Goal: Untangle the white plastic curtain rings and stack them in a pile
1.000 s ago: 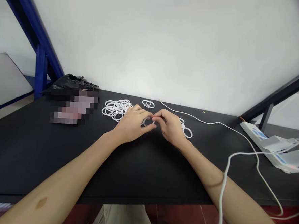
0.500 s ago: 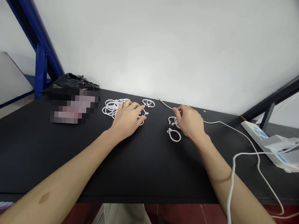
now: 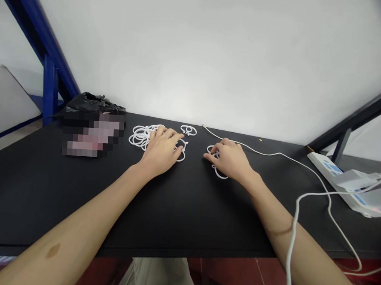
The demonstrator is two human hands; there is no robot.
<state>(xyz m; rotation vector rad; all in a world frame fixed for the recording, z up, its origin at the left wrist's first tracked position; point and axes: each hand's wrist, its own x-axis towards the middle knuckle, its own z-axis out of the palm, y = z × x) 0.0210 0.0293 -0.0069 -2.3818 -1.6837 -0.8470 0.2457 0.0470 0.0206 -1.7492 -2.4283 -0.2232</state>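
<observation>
Left hand [image 3: 161, 152] spread over many rings [image 3: 142, 135], right hand [image 3: 230, 160] over at least two, can't tell if gripping

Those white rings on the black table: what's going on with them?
Someone's left hand is over a large cluster of white rings, and their right hand is over a smaller group. Whether either hand holds a ring is hidden. Other rings lie apart, near the wall.
</observation>
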